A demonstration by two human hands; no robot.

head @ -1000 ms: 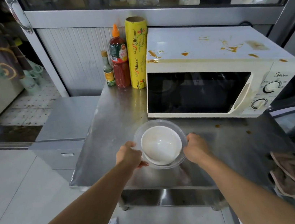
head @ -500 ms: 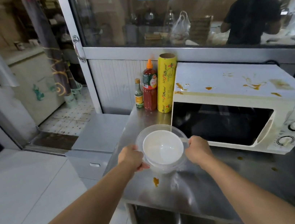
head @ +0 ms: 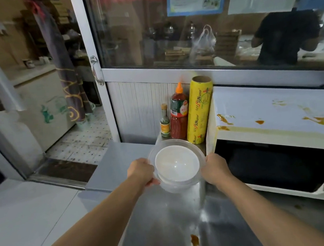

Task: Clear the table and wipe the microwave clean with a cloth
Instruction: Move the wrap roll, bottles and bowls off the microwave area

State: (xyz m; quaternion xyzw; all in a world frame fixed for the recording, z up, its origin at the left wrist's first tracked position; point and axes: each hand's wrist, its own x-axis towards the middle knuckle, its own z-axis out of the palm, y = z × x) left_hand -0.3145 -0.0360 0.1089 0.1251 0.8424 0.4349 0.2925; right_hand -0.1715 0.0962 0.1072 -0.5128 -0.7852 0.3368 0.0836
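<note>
The white bowl (head: 176,163) sits nested in a clear bowl (head: 186,185), lifted above the steel table (head: 163,227), left of the microwave (head: 284,139). Likely light, rigid, slippery, breakable; rims are the sound hold. My left hand (head: 142,172) and right hand (head: 215,169) clasp opposite rims, arms extended.

Microwave (head: 281,118) dials seemingly cropped right.

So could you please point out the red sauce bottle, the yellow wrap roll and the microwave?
red sauce bottle (head: 179,118): head view, on its label.
yellow wrap roll (head: 200,111): head view, mid-side of the roll.
microwave (head: 269,107): head view, on its stained white top.
</note>
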